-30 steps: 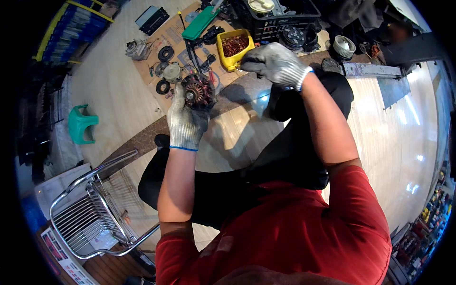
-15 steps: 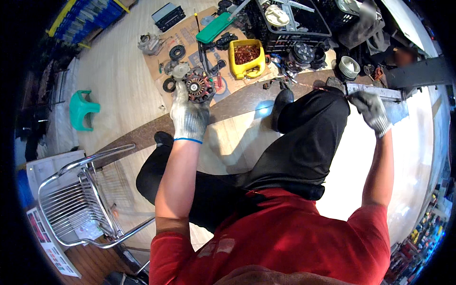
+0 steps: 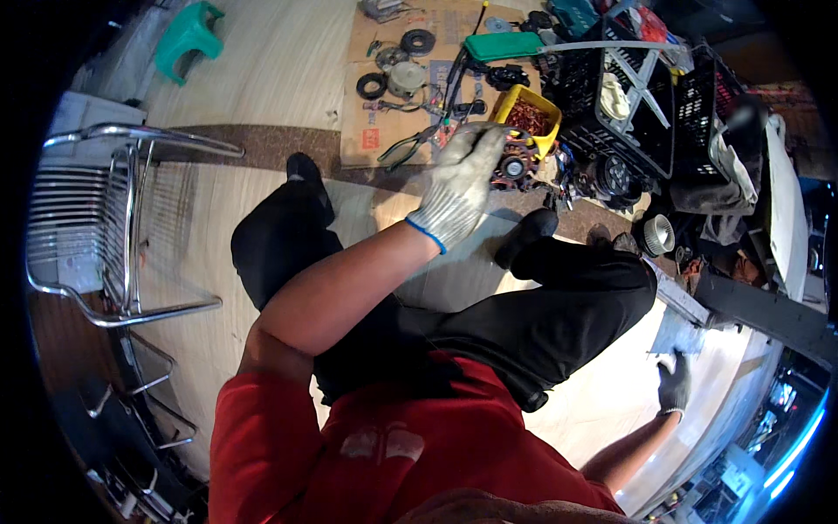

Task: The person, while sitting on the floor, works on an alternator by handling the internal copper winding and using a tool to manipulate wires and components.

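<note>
My left hand [image 3: 459, 185], in a white knit glove with a blue cuff, grips a round dark-red motor part [image 3: 513, 168] and holds it above the floor, next to a yellow bin [image 3: 525, 112] of copper-coloured scrap. My right hand [image 3: 673, 382], in a dark glove, reaches far out to my lower right and touches the pale floor near a flat grey metal piece [image 3: 676, 301]. Nothing shows in that hand, and its fingers rest spread on the floor. My legs in black trousers lie between both arms.
A cardboard sheet [image 3: 371, 87] carries pulleys, pliers and small parts. Black crates [image 3: 611, 87] and a green case [image 3: 502, 44] stand behind it. A chrome chair frame [image 3: 122, 218] is at the left, a green stool [image 3: 188, 31] top left, a pulley [image 3: 656, 234] at right.
My left hand has lifted the round motor part off the cardboard and moved right. My right hand swung from the yellow bin far out to the right and down to the floor.
</note>
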`<action>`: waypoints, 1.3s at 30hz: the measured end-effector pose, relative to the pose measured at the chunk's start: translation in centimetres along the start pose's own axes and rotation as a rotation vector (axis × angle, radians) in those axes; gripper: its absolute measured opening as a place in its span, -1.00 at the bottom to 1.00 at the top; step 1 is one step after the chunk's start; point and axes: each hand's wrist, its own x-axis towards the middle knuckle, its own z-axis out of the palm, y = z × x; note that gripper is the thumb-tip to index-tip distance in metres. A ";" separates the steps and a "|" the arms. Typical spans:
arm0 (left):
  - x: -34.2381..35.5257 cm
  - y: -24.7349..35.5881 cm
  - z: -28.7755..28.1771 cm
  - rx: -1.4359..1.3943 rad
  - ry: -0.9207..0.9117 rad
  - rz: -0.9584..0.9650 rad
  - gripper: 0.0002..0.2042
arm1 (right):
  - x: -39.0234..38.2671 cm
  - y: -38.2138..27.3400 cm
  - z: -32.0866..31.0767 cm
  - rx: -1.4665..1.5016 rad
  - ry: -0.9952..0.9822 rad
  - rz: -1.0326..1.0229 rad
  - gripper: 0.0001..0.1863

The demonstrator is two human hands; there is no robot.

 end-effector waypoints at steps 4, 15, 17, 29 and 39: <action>0.2 0.5 1.3 -0.002 -0.059 -0.034 -0.66 | 2.6 -21.6 -5.8 0.492 0.599 -0.190 -0.53; 0.2 -1.0 0.7 0.012 -0.103 0.202 -0.78 | 7.4 -42.1 -0.4 0.816 -0.063 -0.445 -0.62; -0.1 -0.7 0.6 0.113 -0.096 0.172 -0.77 | 7.5 -41.3 -0.4 0.661 -0.052 -0.442 -0.72; -0.9 2.1 0.7 0.180 -0.282 -0.144 -0.66 | 11.7 -34.7 0.4 0.453 0.228 -0.450 -0.80; 1.1 -0.8 0.1 -0.326 -0.018 -0.068 -0.71 | 7.1 -25.8 -1.5 0.444 0.224 -0.623 -0.81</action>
